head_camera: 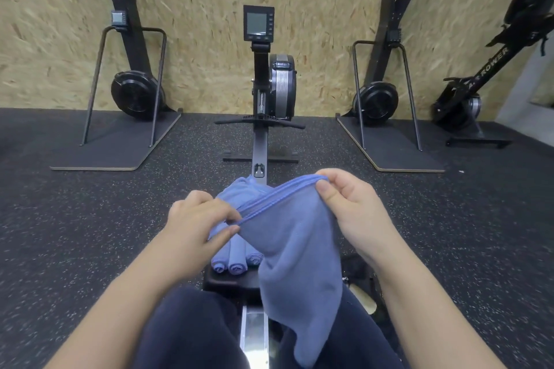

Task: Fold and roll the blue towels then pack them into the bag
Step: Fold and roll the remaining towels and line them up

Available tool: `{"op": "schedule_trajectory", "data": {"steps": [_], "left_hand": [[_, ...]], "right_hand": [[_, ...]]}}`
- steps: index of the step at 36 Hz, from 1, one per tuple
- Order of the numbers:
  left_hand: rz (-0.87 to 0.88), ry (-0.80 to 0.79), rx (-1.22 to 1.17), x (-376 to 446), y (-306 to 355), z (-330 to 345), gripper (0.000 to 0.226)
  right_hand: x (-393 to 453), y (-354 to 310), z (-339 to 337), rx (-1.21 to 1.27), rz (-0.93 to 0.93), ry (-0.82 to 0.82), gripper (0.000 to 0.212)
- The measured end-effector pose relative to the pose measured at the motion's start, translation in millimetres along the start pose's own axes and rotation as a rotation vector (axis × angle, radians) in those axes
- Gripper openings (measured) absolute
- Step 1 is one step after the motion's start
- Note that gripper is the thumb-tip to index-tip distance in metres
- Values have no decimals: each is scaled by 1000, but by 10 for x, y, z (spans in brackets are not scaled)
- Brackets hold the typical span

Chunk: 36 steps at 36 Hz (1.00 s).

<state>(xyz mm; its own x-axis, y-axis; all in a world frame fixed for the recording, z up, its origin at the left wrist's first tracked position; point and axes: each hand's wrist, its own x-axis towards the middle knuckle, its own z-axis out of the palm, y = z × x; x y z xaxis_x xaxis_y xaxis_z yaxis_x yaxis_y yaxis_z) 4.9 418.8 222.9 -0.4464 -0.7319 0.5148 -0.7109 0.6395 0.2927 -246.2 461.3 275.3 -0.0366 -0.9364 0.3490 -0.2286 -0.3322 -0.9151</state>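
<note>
Your left hand (200, 219) and right hand (344, 204) each pinch the hemmed edge of a soft blue cloth towel (299, 255), stretched between them; three rolled blue towels (236, 260) lie just below your left hand.

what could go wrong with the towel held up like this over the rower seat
1. The towel hangs from pinches by the left hand and right hand on its hem; its tail may drag on the rail.
2. Lowering it could nudge the rolled towels off the narrow seat.
</note>
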Motion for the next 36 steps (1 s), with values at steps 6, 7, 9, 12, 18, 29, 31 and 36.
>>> {"op": "schedule_trajectory", "data": {"steps": [6, 7, 9, 12, 18, 29, 31, 36], "left_hand": [[49, 12, 53, 232, -27, -97, 20], [53, 37, 51, 287, -42, -131, 19], [73, 79, 69, 407, -65, -193, 16], [113, 125, 106, 579, -46, -262, 21], [131, 197, 53, 706, -30, -242, 14], [-84, -22, -44, 734, -322, 413, 23], [-157, -23, -111, 754, -365, 545, 31], [-407, -14, -190, 797, -506, 850, 23]], "right_hand": [[104, 99, -40, -87, 36, 54, 16], [138, 120, -45, -114, 40, 66, 16], [225, 157, -48, -145, 55, 87, 15], [371, 179, -33, -254, 46, 121, 15], [526, 319, 58, -583, -18, 223, 15], [791, 969, 205, -601, 212, 153, 18], [812, 1065, 202, -596, 241, 139, 17], [834, 1334, 188, -556, 320, 87, 19]]}}
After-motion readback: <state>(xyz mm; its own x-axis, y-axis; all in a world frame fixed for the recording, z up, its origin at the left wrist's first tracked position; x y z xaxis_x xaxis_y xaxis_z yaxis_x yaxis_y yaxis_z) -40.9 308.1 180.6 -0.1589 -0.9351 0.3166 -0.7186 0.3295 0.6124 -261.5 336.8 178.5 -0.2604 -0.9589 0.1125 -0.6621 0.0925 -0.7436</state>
